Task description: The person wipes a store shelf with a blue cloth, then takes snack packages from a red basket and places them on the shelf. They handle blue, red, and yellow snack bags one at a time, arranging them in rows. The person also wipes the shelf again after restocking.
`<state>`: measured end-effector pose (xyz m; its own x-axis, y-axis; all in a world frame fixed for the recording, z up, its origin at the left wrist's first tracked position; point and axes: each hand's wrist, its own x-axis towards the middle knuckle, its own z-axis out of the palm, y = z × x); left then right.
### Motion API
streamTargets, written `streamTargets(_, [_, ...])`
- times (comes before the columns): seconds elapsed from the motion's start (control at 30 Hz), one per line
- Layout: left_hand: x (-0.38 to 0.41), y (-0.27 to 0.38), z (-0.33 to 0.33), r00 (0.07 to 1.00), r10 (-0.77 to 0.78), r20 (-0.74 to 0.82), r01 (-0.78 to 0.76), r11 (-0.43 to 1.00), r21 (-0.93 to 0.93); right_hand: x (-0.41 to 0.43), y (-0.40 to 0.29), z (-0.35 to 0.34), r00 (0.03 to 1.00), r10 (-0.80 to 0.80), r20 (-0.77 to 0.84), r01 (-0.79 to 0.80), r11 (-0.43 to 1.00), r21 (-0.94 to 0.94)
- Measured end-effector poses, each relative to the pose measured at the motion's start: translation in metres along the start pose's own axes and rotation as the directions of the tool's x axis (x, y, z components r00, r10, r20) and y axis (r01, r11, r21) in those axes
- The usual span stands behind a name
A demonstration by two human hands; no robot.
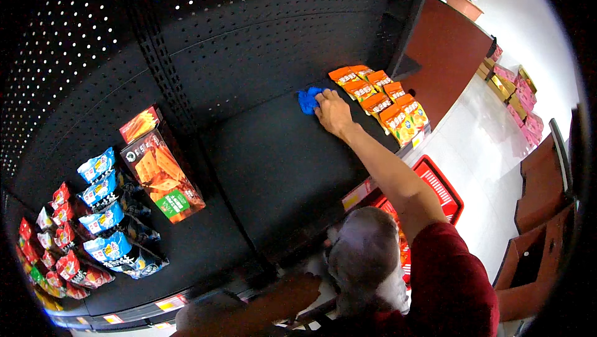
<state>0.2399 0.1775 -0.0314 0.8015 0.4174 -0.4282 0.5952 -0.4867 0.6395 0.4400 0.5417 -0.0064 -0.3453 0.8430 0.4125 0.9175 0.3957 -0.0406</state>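
Note:
My right hand (333, 113) is pressed on a crumpled blue cloth (308, 100) at the back of the black metal shelf (280, 159). Just right of this hand stand several orange snack packets (375, 103) in rows. My left hand (308, 288) is low in the picture, in shadow below the shelf's front edge; its fingers are too dark to make out. To the left, a large brown biscuit box (163, 173) stands on the shelf with a smaller red box (140, 124) behind it. Blue-topped snack bags (105, 218) and red snack bags (70, 267) line up farther left.
A red plastic basket (440, 187) is on the pale floor at the right. Price tags (171, 303) run along the shelf edge. A perforated back panel (280, 43) rises behind the shelf. Reddish-brown counters (447, 52) and pink packages (524, 94) are at the right. A rounded greyish shape (364, 253) lies between my arms.

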Motion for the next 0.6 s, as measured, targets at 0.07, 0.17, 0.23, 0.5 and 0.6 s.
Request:
streamTargets(0.07, [0.003, -0.003, -0.003, 1.0, -0.017, 0.025, 0.016, 1.0, 0.026, -0.029, -0.005, -0.016, 0.999, -0.035, 0.014, 0.034, 0.999, 0.027])
streamTargets(0.17, [0.009, 0.001, -0.012, 0.996, -0.058, 0.062, 0.054, 0.996, 0.068, -0.07, -0.01, -0.045, 0.995, -0.068, 0.075, 0.061, 0.994, 0.094])
streamTargets(0.23, [0.008, 0.006, -0.022, 0.997, -0.074, -0.008, 0.074, 0.996, 0.055, -0.094, -0.008, -0.06, 0.988, -0.093, 0.126, 0.074, 0.987, 0.145])
streamTargets(0.5, [-0.008, 0.027, -0.064, 0.609, -0.117, -0.785, -0.316, 0.871, -0.375, -0.172, -0.023, -0.134, 0.923, 0.065, 0.38, -0.384, 0.258, 0.887])
streamTargets(0.6, [-0.006, 0.033, -0.074, 0.455, -0.185, -0.871, -0.337, 0.87, -0.361, -0.204, -0.052, -0.162, 0.965, 0.088, 0.248, -0.26, 0.167, 0.951])
